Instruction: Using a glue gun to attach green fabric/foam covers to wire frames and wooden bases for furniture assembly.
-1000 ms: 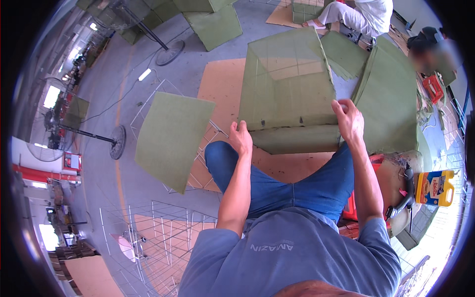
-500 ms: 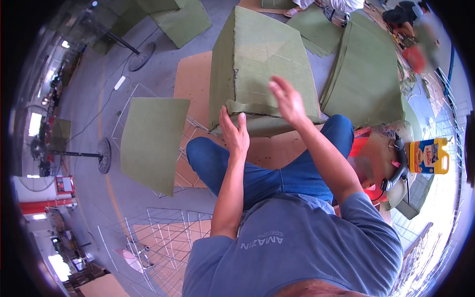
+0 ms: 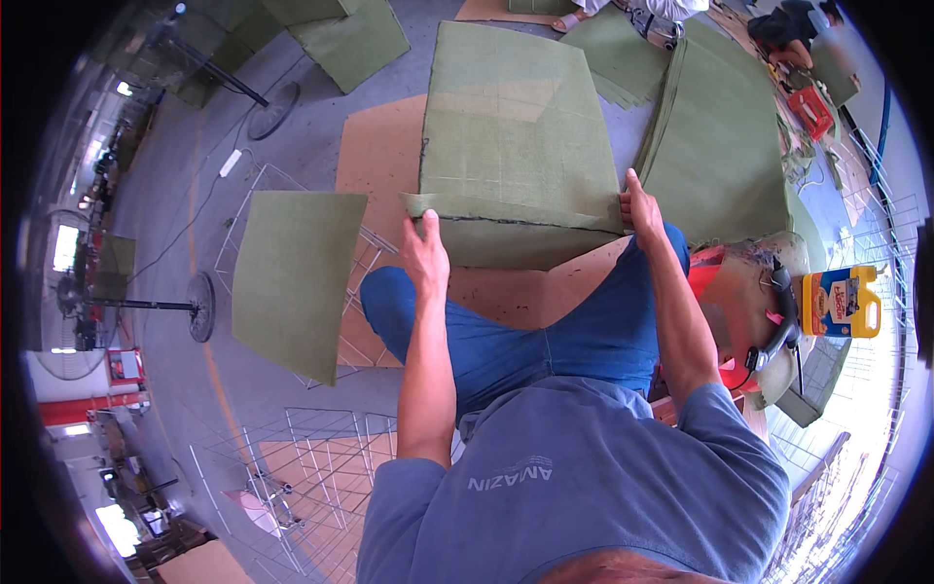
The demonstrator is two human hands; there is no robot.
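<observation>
In front of me, between my knees, stands a large box covered in green fabric point(image 3: 516, 127). Thin wire lines show faintly through its top. Along its near upper edge lies a folded fabric strip point(image 3: 516, 208), with a dark seam below it. My left hand point(image 3: 425, 257) grips the near left corner, thumb up at the strip's end and fingers round the side. At the near right corner my right hand point(image 3: 644, 212) holds the box, its thumb pointing away from me and its fingers curled at the edge.
Cardboard point(image 3: 375, 156) lies under the box. A loose green panel point(image 3: 292, 282) rests over wire frames at left; a stack of green sheets point(image 3: 725, 146) lies at right. Beside my right leg are a black-handled tool point(image 3: 781, 321) and a yellow jug point(image 3: 844, 304). Other people sit farther off.
My right hand has come down from above the top to the near right corner. The box has turned, so its left face no longer shows. My left hand has shifted left with the corner.
</observation>
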